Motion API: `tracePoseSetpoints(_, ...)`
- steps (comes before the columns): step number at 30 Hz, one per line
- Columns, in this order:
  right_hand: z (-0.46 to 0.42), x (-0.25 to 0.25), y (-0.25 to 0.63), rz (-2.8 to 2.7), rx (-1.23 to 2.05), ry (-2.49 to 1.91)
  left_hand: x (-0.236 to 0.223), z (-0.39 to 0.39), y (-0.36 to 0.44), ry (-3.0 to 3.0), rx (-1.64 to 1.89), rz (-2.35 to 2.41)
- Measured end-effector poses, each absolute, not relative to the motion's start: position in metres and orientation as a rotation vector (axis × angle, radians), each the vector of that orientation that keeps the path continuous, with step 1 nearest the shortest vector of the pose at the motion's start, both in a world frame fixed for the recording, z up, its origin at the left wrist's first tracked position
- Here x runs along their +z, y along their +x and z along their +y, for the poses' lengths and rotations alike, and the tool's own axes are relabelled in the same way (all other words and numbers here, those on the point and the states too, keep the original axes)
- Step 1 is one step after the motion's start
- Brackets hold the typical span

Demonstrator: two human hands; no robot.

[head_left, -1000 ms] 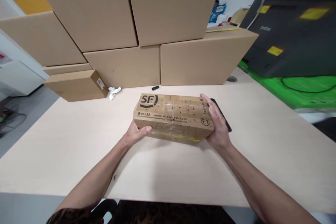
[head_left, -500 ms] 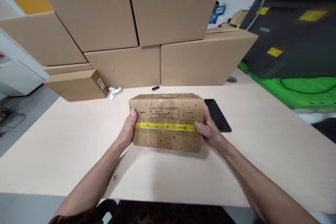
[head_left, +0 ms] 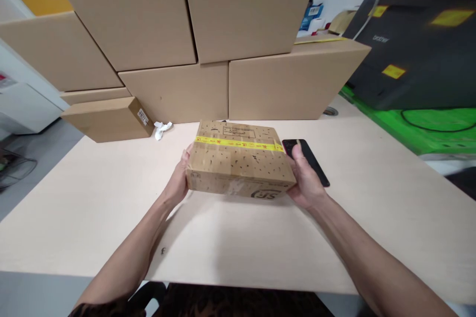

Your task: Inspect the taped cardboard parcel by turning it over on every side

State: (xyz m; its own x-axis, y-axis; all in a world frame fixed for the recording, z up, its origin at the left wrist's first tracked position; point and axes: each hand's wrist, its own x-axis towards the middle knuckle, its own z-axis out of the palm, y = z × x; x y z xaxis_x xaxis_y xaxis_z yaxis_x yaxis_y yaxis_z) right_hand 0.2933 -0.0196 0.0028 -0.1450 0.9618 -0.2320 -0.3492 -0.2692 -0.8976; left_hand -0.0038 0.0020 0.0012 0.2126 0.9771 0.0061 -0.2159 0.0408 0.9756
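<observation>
A brown cardboard box (head_left: 238,161) with dark specks and a yellow printed tape band across its top is held between my two hands above the table. Its near side, marked with a black "SF" print, faces me. My left hand (head_left: 180,177) grips the box's left side, its fingers partly hidden behind it. On the right, my right hand (head_left: 307,181) supports the lower right corner, thumb raised along the side and fingers hidden under the box. Just behind that hand a black smartphone (head_left: 316,166) lies on the table, partly covered by it.
Large plain cardboard boxes (head_left: 174,94) are stacked along the table's back. A flat carton (head_left: 107,121) stands at the left beside a crumpled white tissue (head_left: 162,130). On the right, a dark Brother machine (head_left: 420,59) rests on a green surface (head_left: 394,131).
The box has tilted, its taped face turning up and away, so the side with the "SF" print now shows. My right thumb has come off the tape onto the box's side.
</observation>
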Motion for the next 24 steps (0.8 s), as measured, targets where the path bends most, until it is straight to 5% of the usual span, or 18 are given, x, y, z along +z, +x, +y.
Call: tracePoseSetpoints(24, -0.021, 0.011, 0.292, -0.838, 1.488, -1.329, 0.02, 0.005, -0.032, 1.272, 1.052, 0.896)
